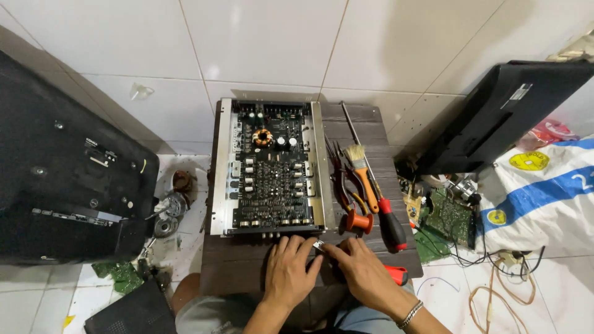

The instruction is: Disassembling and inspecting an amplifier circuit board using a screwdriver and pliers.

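Wooden table [247,263]: both hands [328,266] pinch small part [318,245].

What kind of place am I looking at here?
Likely an informal electronics repair spot on a tiled floor: an opened circuit board chassis on a low wooden table, screwdriver and brush beside it, spare boards around.

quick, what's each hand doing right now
Left hand: fingers curled on the small metal part, pinching it.
Right hand: fingertips on the same part, gripping it too.
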